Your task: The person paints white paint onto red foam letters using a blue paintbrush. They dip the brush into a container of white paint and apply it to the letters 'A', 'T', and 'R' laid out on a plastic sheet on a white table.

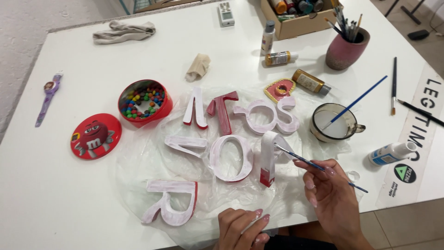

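On plastic sheet (138, 162), I see right hand (330, 194) pinching brush (319, 167), tip on upright letter (269, 157). Left hand (240, 227) loosely curled, empty. Most letters whitewashed; red edges remain.

Bright, even, soft daylight across the white table (60, 194); no hard highlights. Shadows faint and short, falling just beside the pink pot (347, 48), the cup (335, 122) and the red tin (144, 103). Mild sheen on the clear plastic sheet (138, 162), crinkles catching light. Slight glare on the gold bottle (311, 82). Sharp focus over most of the tabletop; letters (222, 139) crisp. Soft motion blur on the right hand (330, 192) and its brush (319, 166). Left hand (240, 229) cut by the bottom edge. Wide-angle bend visible, table edges splaying toward the corners. Floor at far right slightly dimmer.
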